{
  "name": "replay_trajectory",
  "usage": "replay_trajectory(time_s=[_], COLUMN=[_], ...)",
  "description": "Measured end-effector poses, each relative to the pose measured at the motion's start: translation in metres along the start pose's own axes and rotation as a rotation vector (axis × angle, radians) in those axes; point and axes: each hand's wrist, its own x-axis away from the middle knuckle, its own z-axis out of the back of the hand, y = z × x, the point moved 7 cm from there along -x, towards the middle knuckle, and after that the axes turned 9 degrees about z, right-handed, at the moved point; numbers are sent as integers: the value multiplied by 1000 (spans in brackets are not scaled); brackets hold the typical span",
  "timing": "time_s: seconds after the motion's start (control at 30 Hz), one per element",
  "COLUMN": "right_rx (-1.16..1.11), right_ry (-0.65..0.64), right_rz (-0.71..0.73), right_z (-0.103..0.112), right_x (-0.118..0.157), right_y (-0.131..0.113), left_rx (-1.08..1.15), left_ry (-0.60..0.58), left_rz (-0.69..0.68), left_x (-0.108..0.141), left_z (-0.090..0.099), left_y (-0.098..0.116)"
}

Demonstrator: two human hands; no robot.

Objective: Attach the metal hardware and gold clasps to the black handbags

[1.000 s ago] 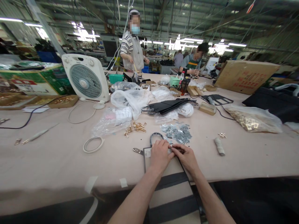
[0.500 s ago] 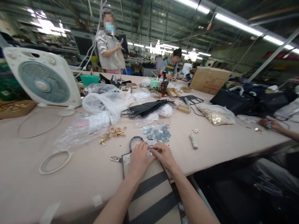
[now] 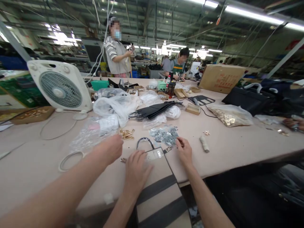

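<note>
A tan bag panel (image 3: 156, 196) with dark bands and a dark loop handle (image 3: 145, 139) lies at the table's front edge. My left hand (image 3: 136, 172) rests on its upper left part, fingers stretched flat. Beside the panel's upper right corner is my right hand (image 3: 184, 150), its fingers curled together; what they hold, if anything, is hidden. It is at the edge of a pile of thin silver metal pieces (image 3: 163, 134). Short tabs with metal fittings stick out on both sides, the right tab (image 3: 167, 149) near my right hand. A small white rectangular piece (image 3: 159, 154) shows on the panel's top.
Another person's hand (image 3: 114, 148) reaches in from the left, close to gold-coloured fittings (image 3: 127, 134). Beyond lie plastic bags (image 3: 111, 106), stacked black pieces (image 3: 156, 109) and a fan (image 3: 60, 87). A wrapped roll (image 3: 204, 144) lies right. Co-workers are farther back.
My hands have parted: the right moved right toward the silver pile, while the left stays on the panel. Another person's arm has come in from the left. The right tab is now uncovered.
</note>
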Motion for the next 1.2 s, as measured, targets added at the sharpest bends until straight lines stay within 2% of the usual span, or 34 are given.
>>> replay_trajectory(time_s=[0.1, 0.23, 0.33, 0.4, 0.5, 0.63, 0.83, 0.9, 0.97, 1.07, 1.13, 1.2], right_rx=[80, 174, 208, 135, 6, -62, -220, -301, -334, -328, -307, -288], right_ry=[-196, -350, -454, -441, -330, -269, -142, -203, -367, -610, -697, -731], right_rz=[64, 122, 148, 100, 24, -1, -111, -134, -93, 10, 52, 82], right_z=[-12, -19, -25, -23, -14, -5, 23, 24, 15, -7, -26, -44], right_x=[-11, -20, -24, -24, -21, -15, 4, 15, 28, 48, 57, 60], right_y=[7, 19, 27, 28, 23, 18, 17, 4, -22, -71, -95, -108], left_rx=[19, 37, 62, 70, 54, 8, 34, 62, 78, 91, 83, 64], left_ry=[28, -16, -51, -60, -76, -82, -117, -113, -114, -129, -135, -137], left_rz=[92, 204, 233, 236, 238, 254, 300, 308, 314, 310, 328, 366], left_x=[11, 19, 20, 20, 18, 13, 11, 12, 13, 14, 14, 15], left_z=[0, -3, -5, -6, -8, -13, -15, -13, -12, -10, -9, -9], left_y=[-8, -14, -16, -17, -16, -17, -18, -19, -19, -16, -15, -17])
